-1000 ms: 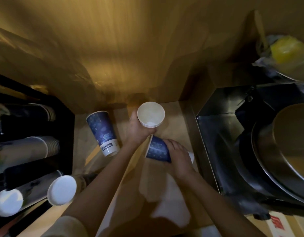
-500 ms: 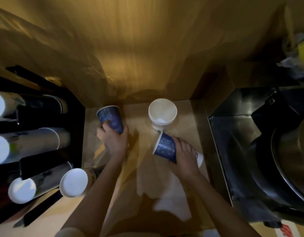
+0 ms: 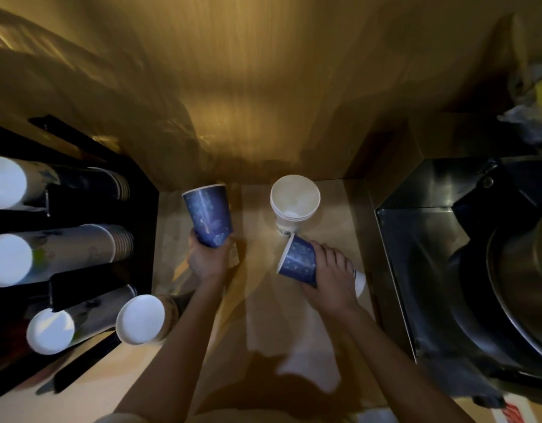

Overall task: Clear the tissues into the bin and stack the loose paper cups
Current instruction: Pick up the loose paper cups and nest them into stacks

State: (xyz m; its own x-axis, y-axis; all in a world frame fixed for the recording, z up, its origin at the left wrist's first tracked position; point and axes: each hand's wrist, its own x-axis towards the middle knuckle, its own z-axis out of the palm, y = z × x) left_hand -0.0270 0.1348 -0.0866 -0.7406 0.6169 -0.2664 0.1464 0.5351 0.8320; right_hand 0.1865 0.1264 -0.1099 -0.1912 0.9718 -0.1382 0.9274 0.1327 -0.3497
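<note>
The right hand (image 3: pixel 330 276) covers the lower half of the tilted blue cup (image 3: pixel 298 259), so only its rim end and white base show. The left hand (image 3: pixel 208 257) hides the bottom of the other blue cup (image 3: pixel 209 215). The steel pot (image 3: pixel 520 288) is cut by the right edge, and the yellow thing in the bag (image 3: pixel 535 96) is too blurred to tell

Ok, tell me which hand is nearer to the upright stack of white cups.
Right. The right hand, holding a tilted blue cup, sits just below the white cup stack. The left hand, gripping another blue cup, is farther off to the stack's left.
</note>
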